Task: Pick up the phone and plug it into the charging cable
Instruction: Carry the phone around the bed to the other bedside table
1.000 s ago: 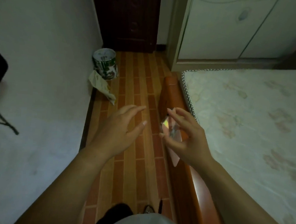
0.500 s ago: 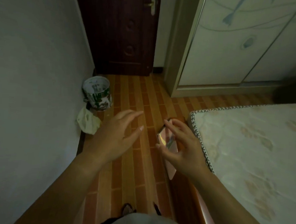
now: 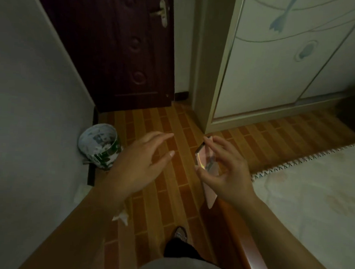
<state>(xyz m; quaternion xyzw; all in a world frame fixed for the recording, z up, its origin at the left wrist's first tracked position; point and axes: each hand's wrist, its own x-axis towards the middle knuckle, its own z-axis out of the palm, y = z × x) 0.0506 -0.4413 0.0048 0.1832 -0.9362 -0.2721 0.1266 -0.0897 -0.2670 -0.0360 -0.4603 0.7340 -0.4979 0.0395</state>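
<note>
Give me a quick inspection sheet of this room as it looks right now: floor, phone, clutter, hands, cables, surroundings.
Surface: wood-pattern floor, dimly lit.
Job's things: phone, pinkish, held on edge above the floor.
Clutter: paint-smeared bucket by the wall; crumpled tissue on the floor.
Hands: right hand grips the phone with its fingertips; left hand open, holding nothing, apart from the phone.
Cables: nothing seen; no charging cable in view.
Surroundings: dark door shut ahead; pale wardrobe; bed mattress at right.
</note>
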